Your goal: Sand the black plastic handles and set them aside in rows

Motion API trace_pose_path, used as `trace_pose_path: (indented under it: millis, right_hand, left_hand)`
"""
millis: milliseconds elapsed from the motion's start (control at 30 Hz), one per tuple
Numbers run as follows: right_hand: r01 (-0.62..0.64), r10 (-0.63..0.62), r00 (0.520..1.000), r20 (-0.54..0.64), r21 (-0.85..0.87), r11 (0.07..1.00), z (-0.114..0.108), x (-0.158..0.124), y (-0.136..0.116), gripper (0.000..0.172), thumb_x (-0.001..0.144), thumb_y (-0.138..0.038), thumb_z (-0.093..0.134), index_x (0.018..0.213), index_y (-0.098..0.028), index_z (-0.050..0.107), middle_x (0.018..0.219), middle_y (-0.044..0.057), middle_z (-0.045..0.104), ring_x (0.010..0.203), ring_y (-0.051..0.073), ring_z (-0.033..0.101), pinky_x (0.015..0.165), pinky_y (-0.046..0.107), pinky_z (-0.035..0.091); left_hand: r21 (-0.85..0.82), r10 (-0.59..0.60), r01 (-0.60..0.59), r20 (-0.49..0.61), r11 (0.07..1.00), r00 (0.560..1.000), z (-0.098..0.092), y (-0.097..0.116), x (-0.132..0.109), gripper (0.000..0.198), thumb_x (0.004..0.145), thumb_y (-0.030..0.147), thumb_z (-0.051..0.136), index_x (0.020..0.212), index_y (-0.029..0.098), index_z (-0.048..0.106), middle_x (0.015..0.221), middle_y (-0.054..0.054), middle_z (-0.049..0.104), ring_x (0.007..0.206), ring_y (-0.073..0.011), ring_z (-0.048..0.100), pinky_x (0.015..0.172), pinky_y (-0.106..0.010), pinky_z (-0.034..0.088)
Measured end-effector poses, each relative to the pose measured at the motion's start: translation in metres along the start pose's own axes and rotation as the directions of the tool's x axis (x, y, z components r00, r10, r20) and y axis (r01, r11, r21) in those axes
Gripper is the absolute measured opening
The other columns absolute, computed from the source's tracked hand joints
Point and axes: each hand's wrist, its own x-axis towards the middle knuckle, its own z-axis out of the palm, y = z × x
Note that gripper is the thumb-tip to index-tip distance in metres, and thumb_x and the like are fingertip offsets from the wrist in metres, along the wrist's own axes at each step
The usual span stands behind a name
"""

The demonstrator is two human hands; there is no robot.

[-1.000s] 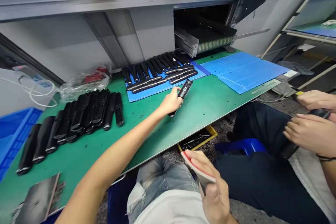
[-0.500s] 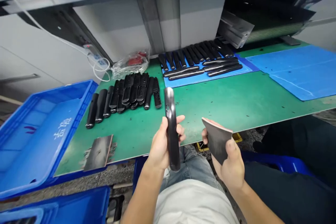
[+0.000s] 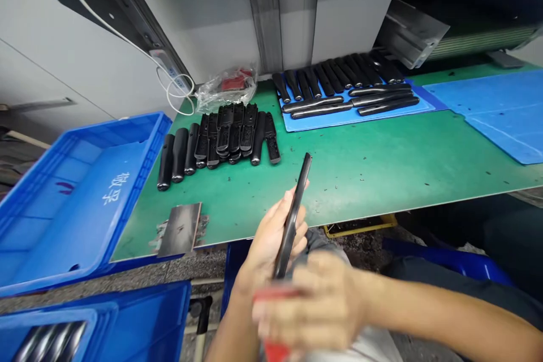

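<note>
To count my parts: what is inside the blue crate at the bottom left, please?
The crate holds glossy dark handles; the rest of its inside is cut off by the picture edge.

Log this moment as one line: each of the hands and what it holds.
left hand: black handle | right hand: red-edged pad | motion: blurred

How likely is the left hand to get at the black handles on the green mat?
Probably yes: the left hand is just in front of the green mat, with nothing between it and the black handles. But it holds another black handle, so must let go first.
</note>
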Motion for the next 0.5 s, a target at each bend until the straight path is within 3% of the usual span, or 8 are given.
trace_pose_path:
  millis: [67, 133, 200, 267, 333, 400, 467, 500]
  right_hand:
    - [0.115, -0.113, 0.993, -0.039, 0.030, 0.993, -0.003, 0.006, 0.012, 0.030, 0.110, -0.046, 0.047, 0.114, -0.042, 0.076, 0.135, -0.020, 0.070, 0.101, 0.004, 0.070, 0.069, 0.021, 0.053]
    - [-0.115, 0.112, 0.991, -0.080, -0.045, 0.992, -0.017, 0.012, 0.041, 0.030, 0.111, -0.037, 0.051, 0.132, -0.033, 0.072, 0.137, -0.003, 0.071, 0.119, 0.017, 0.068, 0.096, 0.036, 0.051]
    - [-0.354, 0.346, 0.933, -0.104, -0.076, 0.932, -0.039, 0.014, 0.072, 0.032, 0.111, -0.032, 0.051, 0.136, -0.030, 0.070, 0.142, 0.004, 0.068, 0.124, 0.026, 0.065, 0.103, 0.048, 0.046]
    - [-0.533, 0.523, 0.842, -0.134, -0.047, 0.845, -0.057, 0.014, 0.090, 0.032, 0.111, -0.035, 0.051, 0.134, -0.030, 0.071, 0.139, 0.005, 0.070, 0.122, 0.029, 0.065, 0.103, 0.052, 0.047]
    - [-0.633, 0.628, 0.759, -0.171, 0.029, 0.774, -0.061, 0.010, 0.083, 0.036, 0.112, -0.040, 0.045, 0.137, -0.028, 0.070, 0.139, 0.005, 0.071, 0.121, 0.028, 0.066, 0.103, 0.050, 0.051]
    - [-0.671, 0.680, 0.702, -0.210, 0.122, 0.731, -0.050, 0.005, 0.056, 0.044, 0.114, -0.041, 0.033, 0.145, -0.027, 0.062, 0.144, 0.007, 0.067, 0.118, 0.026, 0.068, 0.097, 0.044, 0.055]
    - [-0.656, 0.697, 0.672, -0.251, 0.235, 0.717, -0.033, 0.000, 0.024, 0.050, 0.115, -0.042, 0.022, 0.152, -0.030, 0.054, 0.151, 0.007, 0.060, 0.115, 0.025, 0.068, 0.087, 0.039, 0.058]
    - [-0.608, 0.683, 0.680, -0.267, 0.315, 0.728, -0.025, -0.003, 0.009, 0.049, 0.114, -0.046, 0.026, 0.154, -0.032, 0.052, 0.155, 0.007, 0.055, 0.124, 0.027, 0.063, 0.092, 0.041, 0.057]
  left_hand:
    - [0.027, 0.015, -0.015, -0.006, 1.000, 1.000, -0.003, 0.002, -0.002, 0.052, 0.092, 0.049, 0.078, 0.133, 0.019, 0.066, 0.059, 0.010, 0.041, 0.039, -0.0027, 0.027, 0.034, -0.012, 0.027]
    - [0.056, 0.011, -0.012, 0.005, 0.998, 1.000, -0.013, 0.001, -0.009, 0.048, 0.091, 0.050, 0.079, 0.126, 0.019, 0.069, 0.057, 0.011, 0.040, 0.038, -0.0024, 0.026, 0.033, -0.012, 0.026]
    - [0.080, -0.051, 0.036, 0.197, 0.996, 0.979, -0.027, -0.003, -0.019, 0.043, 0.092, 0.052, 0.076, 0.121, 0.019, 0.072, 0.053, 0.010, 0.039, 0.034, -0.0028, 0.028, 0.032, -0.013, 0.027]
    - [0.096, -0.055, 0.018, 0.407, 0.995, 0.912, -0.043, -0.006, -0.028, 0.043, 0.095, 0.055, 0.070, 0.121, 0.019, 0.073, 0.051, 0.009, 0.041, 0.033, -0.0038, 0.033, 0.034, -0.014, 0.033]
    - [0.072, 0.096, -0.138, 0.412, 0.988, 0.906, -0.052, -0.007, -0.032, 0.046, 0.100, 0.057, 0.061, 0.124, 0.019, 0.072, 0.052, 0.008, 0.039, 0.036, -0.0059, 0.042, 0.040, -0.015, 0.043]
    - [0.082, 0.251, -0.284, 0.285, 0.955, 0.925, -0.054, -0.009, -0.030, 0.044, 0.105, 0.056, 0.052, 0.125, 0.021, 0.070, 0.056, 0.008, 0.041, 0.040, -0.0088, 0.054, 0.042, -0.017, 0.048]
    - [0.138, 0.267, -0.304, 0.232, 0.943, 0.935, -0.049, -0.011, -0.025, 0.040, 0.106, 0.056, 0.047, 0.120, 0.023, 0.066, 0.067, 0.005, 0.054, 0.041, -0.0121, 0.063, 0.037, -0.018, 0.047]
    - [0.185, 0.243, -0.286, 0.222, 0.940, 0.944, -0.045, -0.013, -0.023, 0.038, 0.106, 0.056, 0.048, 0.119, 0.024, 0.064, 0.074, 0.003, 0.061, 0.041, -0.0125, 0.064, 0.035, -0.018, 0.046]
